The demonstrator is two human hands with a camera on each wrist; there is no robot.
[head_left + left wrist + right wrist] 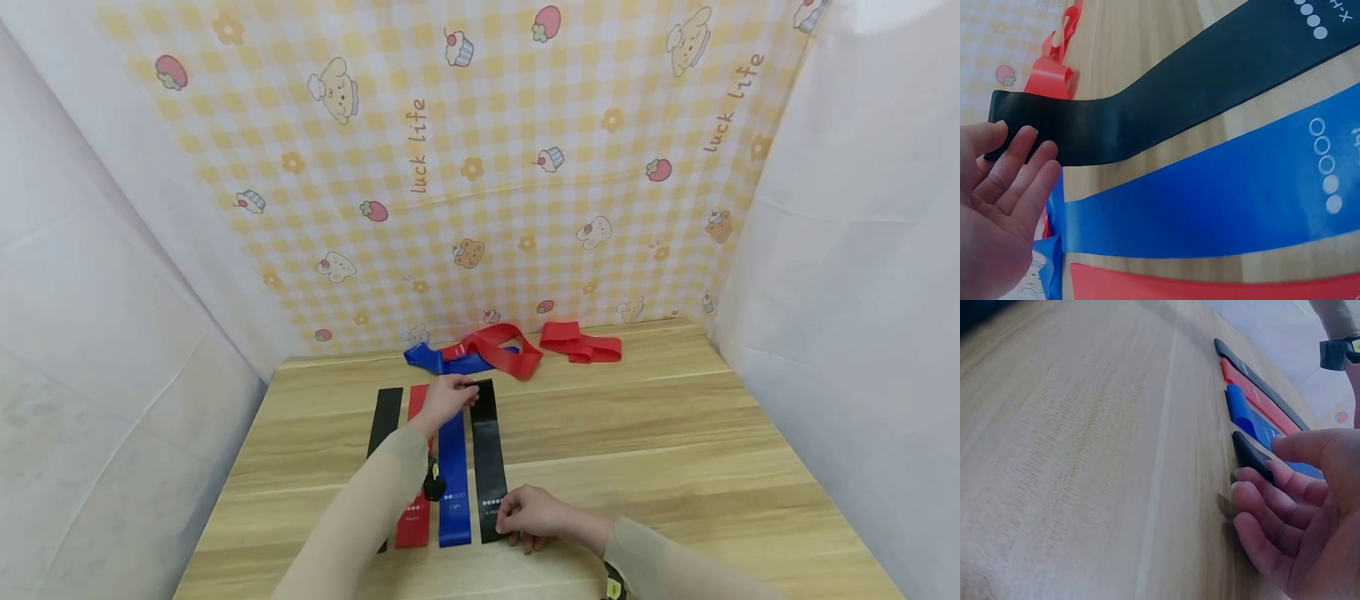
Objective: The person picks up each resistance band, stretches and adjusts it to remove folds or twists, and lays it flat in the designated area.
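Observation:
A black resistance band (489, 450) with white dots and lettering lies lengthwise on the wooden table. My left hand (447, 400) pinches its far end between thumb and fingers; the left wrist view shows that end (1054, 128) bent up from the rest. At the near end, my right hand (536, 512) grips the band's right edge with thumb and index finger, the other fingers curled beside it. To the left lie a blue band (453, 458), a red band (418, 529) and another black band (386, 412), roughly side by side. My left forearm partly covers the red and farther black bands.
Behind the row, a loosely looped red band (498, 337) and a crumpled blue band (425, 358) overlap. Another red band (581, 342) lies folded at the back. A checked cloth (472, 208) hangs behind the table (637, 433), with white sheets at both sides.

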